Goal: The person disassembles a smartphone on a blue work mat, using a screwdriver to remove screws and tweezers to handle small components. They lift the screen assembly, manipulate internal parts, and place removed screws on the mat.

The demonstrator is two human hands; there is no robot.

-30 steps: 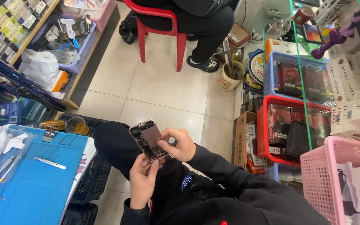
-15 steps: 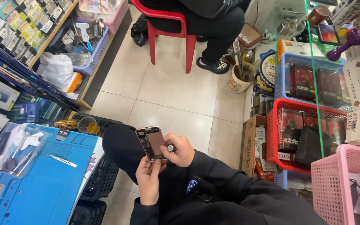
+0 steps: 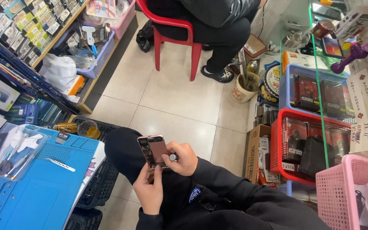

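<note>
- Showing the floor (image 3: 167,98), pale tiles, widest surface in view, running from 12 o'clock down to the centre.
- Blue mat (image 3: 35,187) at 8 o'clock, one, lying on a work table left of the person's lap; one thin white tool (image 3: 60,165) rests on it.
- Red chair (image 3: 171,30) at 12 o'clock, one, occupied by another person in dark clothing.
- Baskets at 3 to 4 o'clock, three counted: one pink basket (image 3: 341,191), one red basket (image 3: 282,162), one blue basket (image 3: 284,85).
- Phone (image 3: 153,150) just below centre, one, opened with its inner parts facing up; long axis near upright in the picture, tilted slightly toward 11 o'clock. It lies between both hands, above the lap.
- Left hand (image 3: 149,191) at 6 o'clock of the phone, fingers curled around its lower end, gripping it from below.
- Right hand (image 3: 183,158) at 3 o'clock of the phone, touching its right edge, fingers pinched on a small metal tool (image 3: 172,157) whose round end shows; the tip is hidden.
- Both hands touch the phone; neither is clearly the nearer.
</note>
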